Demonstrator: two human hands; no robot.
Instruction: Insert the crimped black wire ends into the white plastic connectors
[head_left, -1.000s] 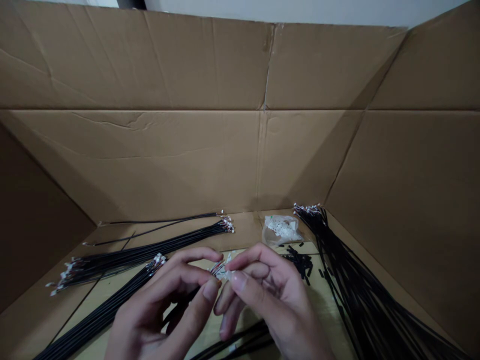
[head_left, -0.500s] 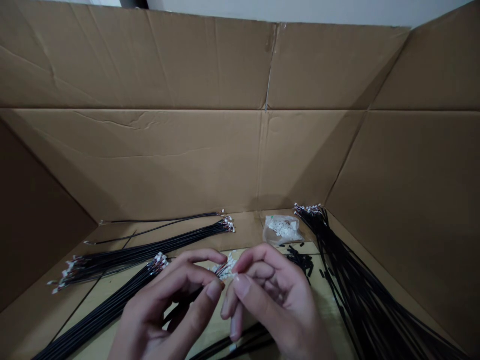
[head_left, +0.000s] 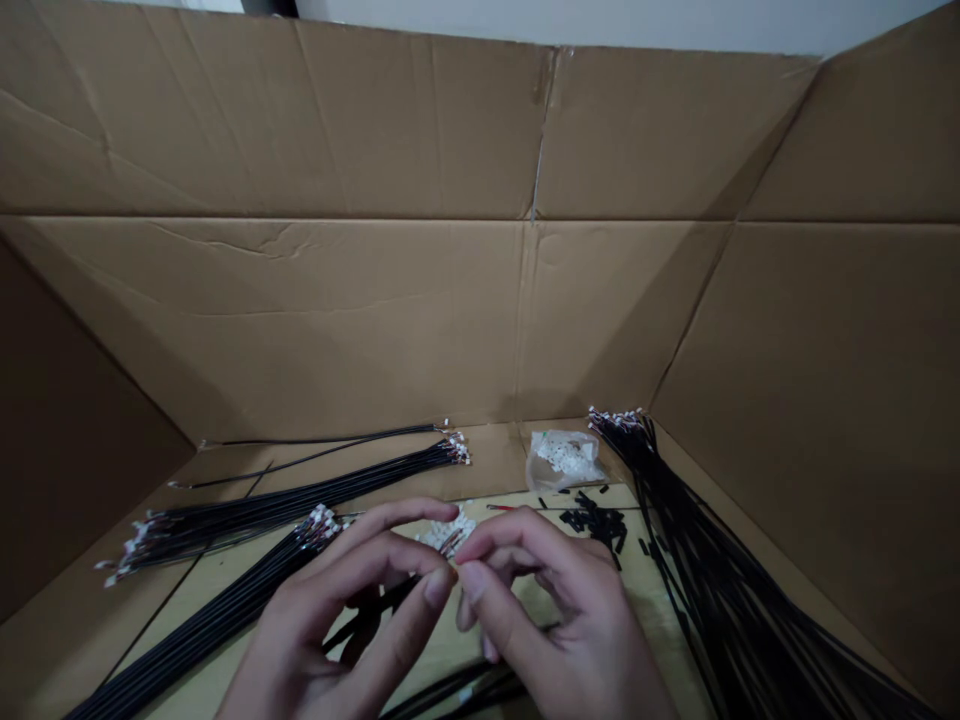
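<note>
My left hand (head_left: 352,610) is closed in a pinch on a black cable (head_left: 341,633), which runs back under the palm. Thin coloured wires (head_left: 451,541) stick out of the cable's end between the fingertips. Meeting them from the other side, the thumb and index finger of my right hand (head_left: 547,610) are pinched together; whatever sits between them is hidden. Just behind the fingertips lies a pile of small white connector housings (head_left: 461,524). Below my hands, more black cables (head_left: 435,690) cross the board.
Bundles of black cables with white connectors lie at left (head_left: 210,610), at back left (head_left: 300,500) and at right (head_left: 720,570). A clear bag of white parts (head_left: 566,460) stands at the back, near short black tube pieces (head_left: 596,520). Cardboard walls (head_left: 375,320) surround the board.
My right hand has shifted slightly left and its fingertips have closed in against the left fingertips. A thin red piece behind the right hand has come into view.
</note>
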